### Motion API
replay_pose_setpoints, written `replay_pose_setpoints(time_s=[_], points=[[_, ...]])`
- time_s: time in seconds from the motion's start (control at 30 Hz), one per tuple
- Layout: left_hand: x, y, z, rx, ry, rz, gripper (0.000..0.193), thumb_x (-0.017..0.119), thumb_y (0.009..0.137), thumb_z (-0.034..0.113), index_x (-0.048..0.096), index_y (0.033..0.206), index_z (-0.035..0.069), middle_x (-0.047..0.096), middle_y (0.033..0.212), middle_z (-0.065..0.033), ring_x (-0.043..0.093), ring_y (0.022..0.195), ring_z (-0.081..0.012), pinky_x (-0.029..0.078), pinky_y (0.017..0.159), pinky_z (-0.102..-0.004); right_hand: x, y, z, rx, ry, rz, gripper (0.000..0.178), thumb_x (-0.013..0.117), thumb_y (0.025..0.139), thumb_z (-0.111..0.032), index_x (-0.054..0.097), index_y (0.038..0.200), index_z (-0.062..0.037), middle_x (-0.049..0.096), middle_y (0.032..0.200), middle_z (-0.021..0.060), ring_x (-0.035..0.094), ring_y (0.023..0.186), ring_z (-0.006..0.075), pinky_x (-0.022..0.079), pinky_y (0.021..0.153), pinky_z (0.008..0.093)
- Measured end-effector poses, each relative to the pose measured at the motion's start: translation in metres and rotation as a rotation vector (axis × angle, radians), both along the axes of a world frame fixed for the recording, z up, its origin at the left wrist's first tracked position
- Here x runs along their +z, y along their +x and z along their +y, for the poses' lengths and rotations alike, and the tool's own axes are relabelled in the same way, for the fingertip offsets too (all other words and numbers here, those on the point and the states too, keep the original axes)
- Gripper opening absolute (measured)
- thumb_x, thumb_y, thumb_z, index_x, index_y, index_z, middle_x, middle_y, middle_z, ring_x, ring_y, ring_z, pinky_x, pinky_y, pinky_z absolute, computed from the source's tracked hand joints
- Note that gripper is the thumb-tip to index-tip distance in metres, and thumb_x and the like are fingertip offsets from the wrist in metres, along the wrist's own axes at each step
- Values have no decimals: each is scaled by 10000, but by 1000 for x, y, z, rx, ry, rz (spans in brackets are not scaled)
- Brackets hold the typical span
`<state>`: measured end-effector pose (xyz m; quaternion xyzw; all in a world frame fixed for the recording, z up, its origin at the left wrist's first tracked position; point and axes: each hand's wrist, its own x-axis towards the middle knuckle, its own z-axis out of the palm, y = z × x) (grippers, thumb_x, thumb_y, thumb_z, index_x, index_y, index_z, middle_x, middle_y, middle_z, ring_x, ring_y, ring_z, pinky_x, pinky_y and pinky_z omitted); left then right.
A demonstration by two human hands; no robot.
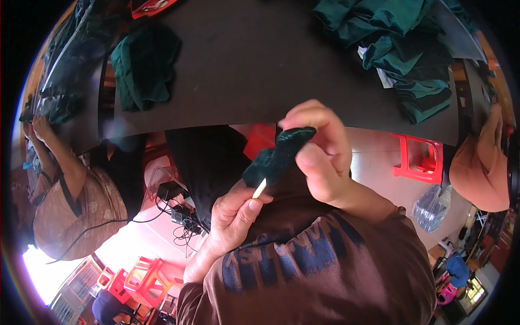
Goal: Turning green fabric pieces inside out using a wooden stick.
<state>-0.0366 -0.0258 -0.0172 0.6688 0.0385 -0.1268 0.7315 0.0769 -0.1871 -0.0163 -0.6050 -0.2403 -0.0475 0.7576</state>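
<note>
In front of my chest I hold a small piece of dark green velvety fabric [277, 154]. Between the thumb and fingers of my left hand [234, 219] is a pale, slim stick [260, 188], its upper end against the lower part of the fabric. What the stick does inside or behind the cloth is hidden. The fingers of my right hand [327, 157] curl round the fabric's upper end, with the thumb below it. Both hands are raised just short of the table's near edge.
On the dark table [244, 65] lie a green fabric stack [143, 67] at left and a larger green heap [401, 54] at right. A red tray [153, 6] sits at the far edge. People work on both sides; a red stool [420, 157] stands at right.
</note>
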Motion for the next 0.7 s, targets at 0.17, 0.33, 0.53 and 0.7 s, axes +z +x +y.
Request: replay_pose_setpoints(time_s=[0.17, 0.33, 0.53, 0.7], points=[[0, -2, 2, -4, 36, 31, 348, 486, 938, 294, 591, 941, -38, 449, 626, 24, 377, 573, -56, 320, 554, -205, 11, 6, -7, 69, -54, -45, 126, 597, 833, -114, 580, 845, 10, 556, 775, 84, 509, 654, 154, 394, 597, 264], [0, -4, 3, 5, 53, 33, 367, 482, 938, 315, 592, 941, -35, 452, 625, 22, 378, 576, -55, 320, 555, -204, 7, 13, -10, -33, -123, -297, 110, 624, 796, -77, 572, 784, 19, 561, 719, 114, 526, 618, 226, 400, 572, 296], [0, -4, 3, 13, 8, 73, 370, 476, 940, 313, 589, 937, -39, 449, 621, 21, 375, 570, -56, 318, 548, -205, 8, 9, -6, 17, -155, -229, 116, 643, 767, -51, 545, 742, 7, 545, 706, 124, 519, 598, 250, 399, 570, 320], [-3, -6, 3, 30, 50, 17, 366, 475, 942, 311, 587, 945, -37, 451, 623, 25, 376, 565, -54, 312, 537, -208, 9, 3, 0, 81, -227, -289, 187, 667, 746, -62, 497, 683, -17, 493, 661, 108, 498, 574, 266, 393, 553, 345]])
